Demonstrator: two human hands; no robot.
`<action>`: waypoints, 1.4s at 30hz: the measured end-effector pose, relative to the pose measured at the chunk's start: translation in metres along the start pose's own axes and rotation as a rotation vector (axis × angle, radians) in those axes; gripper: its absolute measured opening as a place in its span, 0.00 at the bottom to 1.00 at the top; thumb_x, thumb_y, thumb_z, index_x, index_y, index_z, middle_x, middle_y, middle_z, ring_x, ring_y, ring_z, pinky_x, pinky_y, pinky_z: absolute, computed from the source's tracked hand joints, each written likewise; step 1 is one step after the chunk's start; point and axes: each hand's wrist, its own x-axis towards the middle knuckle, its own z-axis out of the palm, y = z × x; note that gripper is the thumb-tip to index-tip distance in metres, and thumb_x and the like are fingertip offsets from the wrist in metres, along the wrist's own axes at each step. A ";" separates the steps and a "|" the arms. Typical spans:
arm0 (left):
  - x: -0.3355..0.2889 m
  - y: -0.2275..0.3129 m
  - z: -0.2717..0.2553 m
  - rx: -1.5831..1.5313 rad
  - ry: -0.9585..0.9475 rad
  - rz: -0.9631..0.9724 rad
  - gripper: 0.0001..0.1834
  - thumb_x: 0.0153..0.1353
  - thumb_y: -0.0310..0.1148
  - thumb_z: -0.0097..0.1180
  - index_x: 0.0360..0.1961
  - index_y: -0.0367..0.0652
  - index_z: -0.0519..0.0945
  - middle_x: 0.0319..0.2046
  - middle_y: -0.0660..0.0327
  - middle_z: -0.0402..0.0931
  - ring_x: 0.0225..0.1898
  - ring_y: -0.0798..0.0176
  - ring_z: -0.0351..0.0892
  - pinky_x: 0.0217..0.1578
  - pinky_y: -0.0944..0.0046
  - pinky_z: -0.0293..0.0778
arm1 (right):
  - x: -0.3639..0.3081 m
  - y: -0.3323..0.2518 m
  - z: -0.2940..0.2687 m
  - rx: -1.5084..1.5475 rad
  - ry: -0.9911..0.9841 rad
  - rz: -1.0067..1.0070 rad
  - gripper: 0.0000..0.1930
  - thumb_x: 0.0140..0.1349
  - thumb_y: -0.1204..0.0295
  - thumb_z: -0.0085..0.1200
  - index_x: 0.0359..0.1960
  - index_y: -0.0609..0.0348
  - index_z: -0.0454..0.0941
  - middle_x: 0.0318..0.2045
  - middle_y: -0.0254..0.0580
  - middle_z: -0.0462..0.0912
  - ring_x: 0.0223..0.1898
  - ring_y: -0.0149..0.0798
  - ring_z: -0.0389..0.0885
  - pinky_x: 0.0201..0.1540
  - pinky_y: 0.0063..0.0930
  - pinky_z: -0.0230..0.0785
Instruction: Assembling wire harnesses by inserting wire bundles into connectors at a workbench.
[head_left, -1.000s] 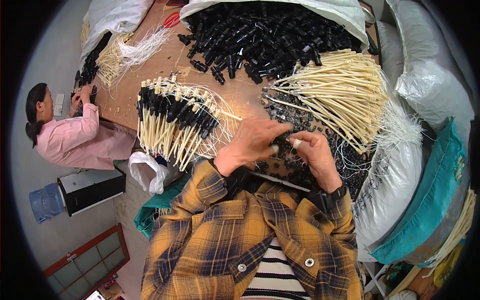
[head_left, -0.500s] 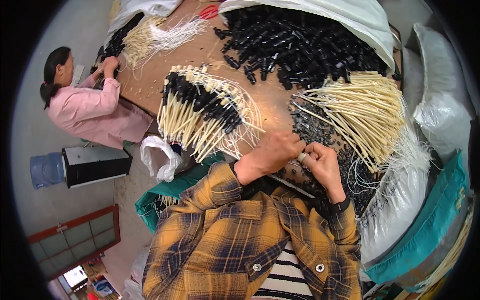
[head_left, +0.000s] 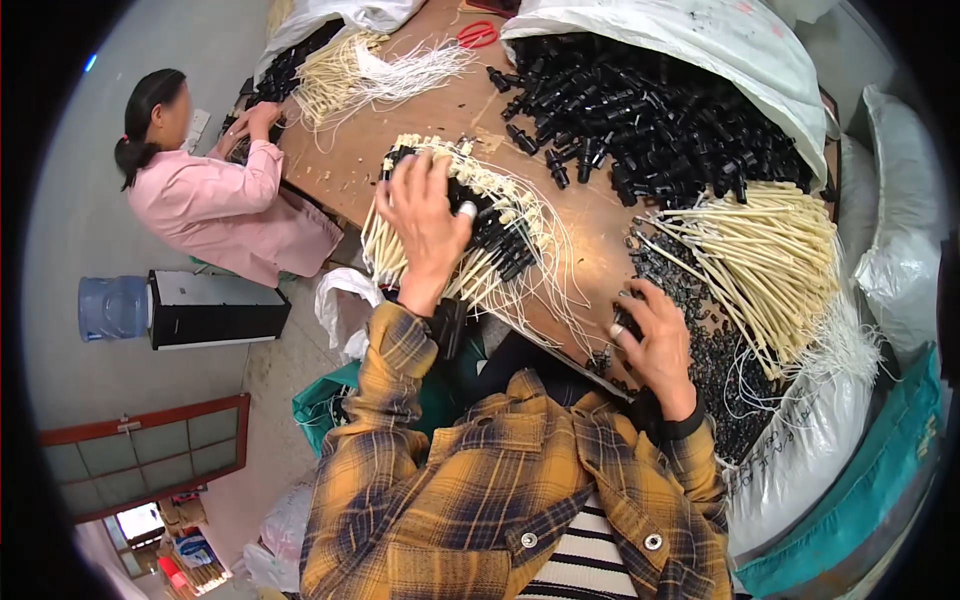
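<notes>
We have our left hand [head_left: 425, 225] laid flat, fingers spread wide, on the bundle of finished cords [head_left: 470, 240], cream leads capped with black plugs, lying at the near left of the wooden surface [head_left: 400, 130]. Our right hand [head_left: 655, 335] rests with fingers loosely curled, holding nothing we can make out, on the heap of small black parts [head_left: 720, 350] by the near edge. These cords look light and limp; the thin wire tails splay and tangle, so we judge a grip round the stiff black plug ends or the bunched middle is surest. Beyond lies a sheaf of bare cream cords [head_left: 760, 250], smooth and springy, and a white sack of black plug housings [head_left: 650, 100], hard, ribbed and loose. A person in pink [head_left: 215, 200] works at the far left corner.
</notes>
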 end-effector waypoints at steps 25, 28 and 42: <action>-0.016 0.115 0.065 -0.565 -0.606 -0.061 0.15 0.49 0.23 0.57 0.40 0.41 0.71 0.15 0.56 0.71 0.18 0.49 0.75 0.23 0.52 0.68 | -0.015 0.053 -0.046 -0.004 0.154 0.224 0.09 0.60 0.73 0.55 0.41 0.57 0.80 0.32 0.46 0.82 0.30 0.50 0.80 0.32 0.34 0.71; -0.023 0.112 0.069 -0.477 -0.479 0.108 0.26 0.50 0.21 0.56 0.53 0.45 0.73 0.27 0.53 0.76 0.28 0.49 0.77 0.31 0.55 0.73 | -0.016 0.052 -0.040 -0.045 0.096 0.289 0.10 0.61 0.71 0.55 0.44 0.56 0.81 0.33 0.47 0.83 0.31 0.50 0.81 0.32 0.35 0.71; -0.034 0.110 0.076 -0.452 -0.407 0.318 0.20 0.51 0.19 0.54 0.48 0.38 0.77 0.36 0.53 0.76 0.36 0.52 0.78 0.40 0.57 0.74 | -0.014 0.039 -0.018 0.045 0.089 0.400 0.11 0.62 0.69 0.54 0.44 0.54 0.81 0.28 0.46 0.82 0.27 0.46 0.80 0.32 0.32 0.70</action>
